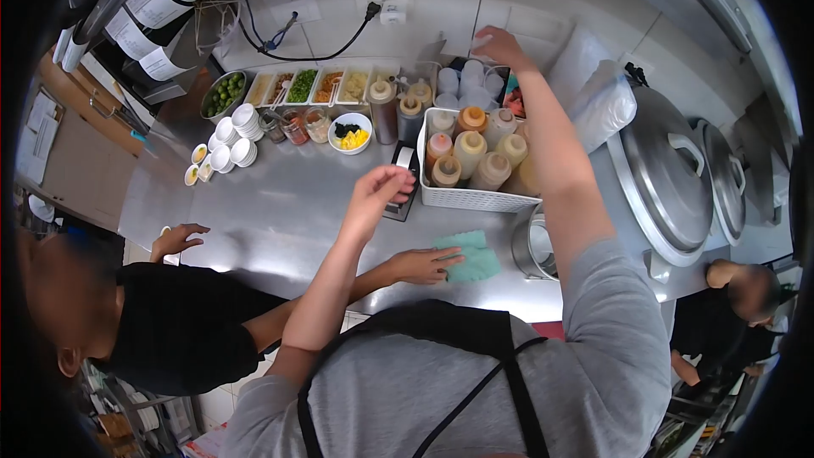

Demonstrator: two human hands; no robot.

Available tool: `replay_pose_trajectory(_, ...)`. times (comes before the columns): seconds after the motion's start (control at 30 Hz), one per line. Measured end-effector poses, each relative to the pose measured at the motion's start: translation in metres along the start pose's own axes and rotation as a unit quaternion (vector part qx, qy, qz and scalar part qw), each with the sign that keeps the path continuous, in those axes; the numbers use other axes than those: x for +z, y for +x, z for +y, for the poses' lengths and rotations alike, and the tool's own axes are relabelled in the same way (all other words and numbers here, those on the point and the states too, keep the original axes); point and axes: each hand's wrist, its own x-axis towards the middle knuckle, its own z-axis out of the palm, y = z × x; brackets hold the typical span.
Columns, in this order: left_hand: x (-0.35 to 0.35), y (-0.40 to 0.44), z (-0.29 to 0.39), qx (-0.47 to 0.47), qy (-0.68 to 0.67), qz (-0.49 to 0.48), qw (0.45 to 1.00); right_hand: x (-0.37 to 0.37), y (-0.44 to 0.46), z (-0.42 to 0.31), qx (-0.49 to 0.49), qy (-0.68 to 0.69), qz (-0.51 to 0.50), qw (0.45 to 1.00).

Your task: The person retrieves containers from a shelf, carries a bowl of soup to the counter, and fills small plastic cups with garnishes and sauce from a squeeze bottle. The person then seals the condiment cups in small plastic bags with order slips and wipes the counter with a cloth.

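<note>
My left hand [383, 197] is raised over the steel counter with its fingers curled together, beside a black tape dispenser [402, 203]. Anything between those fingertips is too small to make out. Stretched out to the back, my right hand [502, 47] is above a group of clear plastic cups [471, 78], near the wall. Its fingers bend inward, and what they hold, if anything, is not clear. Below my right forearm stands a white basket [475, 198] of squeeze bottles [469, 151].
A co-worker's hand [424, 265] rests on a green cloth [468, 258] near the front edge. Stacked white cups [243, 151], a bowl of yellow and black pieces [349, 142] and topping trays [300, 86] stand left. Large lidded pots [666, 174] and another person [721, 322] are right.
</note>
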Motion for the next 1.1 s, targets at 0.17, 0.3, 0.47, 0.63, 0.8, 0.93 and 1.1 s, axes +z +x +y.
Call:
replay_pose_trajectory(0.17, 0.025, 0.046, 0.036, 0.037, -0.226, -0.054, 0.972, -0.015, -0.06, -0.106, -0.062, 0.299, -0.196, 0.932)
replay_pose_trajectory(0.3, 0.027, 0.055, 0.036, 0.074, -0.302, -0.042, 0.95, -0.003, -0.098, -0.148, -0.172, 0.285, -0.288, 0.898)
replay_pose_trajectory(0.47, 0.003, 0.038, 0.02, 0.025, -0.251, -0.005, 0.968, 0.013, -0.011, -0.073, -0.044, -0.003, -0.11, 0.993)
replay_pose_trajectory(0.63, -0.008, 0.02, 0.023, 0.008, -0.223, 0.039, 0.974, 0.092, 0.019, -0.027, 0.007, -0.23, -0.107, 0.967)
replay_pose_trajectory(0.8, -0.028, 0.009, 0.023, 0.026, -0.22, 0.062, 0.973, 0.097, 0.019, -0.033, 0.012, -0.321, -0.174, 0.931)
replay_pose_trajectory(0.93, -0.036, 0.007, 0.024, 0.032, -0.236, 0.061, 0.969, 0.099, 0.017, -0.029, 0.053, -0.314, -0.199, 0.927)
replay_pose_trajectory(1.1, -0.036, 0.003, 0.028, 0.034, -0.235, 0.035, 0.971, 0.081, 0.018, -0.026, 0.082, -0.231, -0.164, 0.956)
